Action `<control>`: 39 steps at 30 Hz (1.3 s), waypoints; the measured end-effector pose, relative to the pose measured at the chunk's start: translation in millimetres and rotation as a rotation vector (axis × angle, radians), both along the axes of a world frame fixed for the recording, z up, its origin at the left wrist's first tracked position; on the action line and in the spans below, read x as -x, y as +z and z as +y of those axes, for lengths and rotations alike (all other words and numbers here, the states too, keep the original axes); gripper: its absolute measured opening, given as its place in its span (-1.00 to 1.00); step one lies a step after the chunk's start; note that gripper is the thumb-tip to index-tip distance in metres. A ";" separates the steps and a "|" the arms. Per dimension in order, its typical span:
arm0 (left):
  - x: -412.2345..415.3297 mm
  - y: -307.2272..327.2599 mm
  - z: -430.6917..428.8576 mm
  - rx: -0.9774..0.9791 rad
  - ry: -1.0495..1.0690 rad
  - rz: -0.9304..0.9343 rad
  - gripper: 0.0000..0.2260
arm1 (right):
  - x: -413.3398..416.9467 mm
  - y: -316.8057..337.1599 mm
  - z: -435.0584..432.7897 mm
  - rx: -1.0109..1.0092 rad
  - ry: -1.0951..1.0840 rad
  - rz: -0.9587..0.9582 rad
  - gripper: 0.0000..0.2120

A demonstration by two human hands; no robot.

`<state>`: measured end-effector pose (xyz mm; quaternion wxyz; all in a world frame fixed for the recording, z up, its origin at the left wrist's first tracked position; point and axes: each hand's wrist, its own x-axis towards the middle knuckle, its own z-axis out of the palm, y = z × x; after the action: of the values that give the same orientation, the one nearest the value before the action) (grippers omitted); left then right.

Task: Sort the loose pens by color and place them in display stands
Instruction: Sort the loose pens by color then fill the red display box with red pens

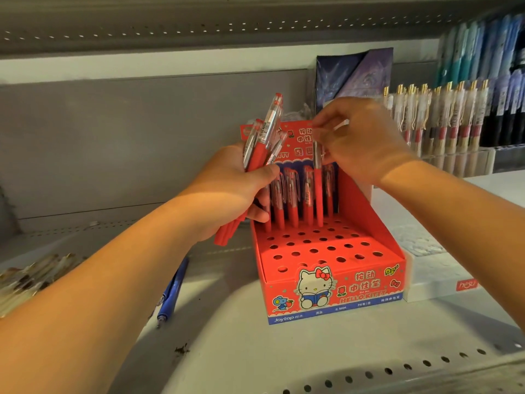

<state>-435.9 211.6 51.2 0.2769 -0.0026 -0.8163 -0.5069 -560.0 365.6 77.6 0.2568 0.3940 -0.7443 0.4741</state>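
**Shop shelf: one red pen upright over the stand's holes**

Pale metal shelf point(312, 351), smooth and matt with punched holes along its front lip, carries everything. Nearest, to the left, two blue pens point(170, 291) lie loose on it, and further left is a blurred heap of pale pens point(34, 277).

At centre stands the red cardboard display stand point(335, 294), glossy and printed with a cartoon cat. Its stepped top is pierced with rows of round holes, the front rows unfilled. A white box point(437, 277) sits just beside its right wall.

Above the stand, the left hand point(227, 191) is wrapped round a bundle of red pens point(258, 146), with clear barrels, red rubbery grips and clicker ends up. The right hand point(366, 143) pinches the top of a single red pen point(318, 194) between thumb and fingertips. That pen hangs straight below the fingers, long axis upright, its tip at the holes just in front of the standing red pens point(292, 200) in the back row. Blur hides whether it is seated. The right hand is the one over the holes, so seating likely needs only a straight push down.

Behind stand a dark packet point(355, 75) and a clear rack of gold-clipped pens point(443, 123).
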 end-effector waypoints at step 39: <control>-1.9 -0.2 4.0 -0.119 -0.114 0.021 -0.96 | -20.9 1.9 -0.4 -0.124 0.201 -0.122 -0.82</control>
<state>-434.0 215.6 51.0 0.2558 -0.0379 -0.7802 -0.5696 -539.1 365.2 79.4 0.1372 0.4522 -0.7432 0.4737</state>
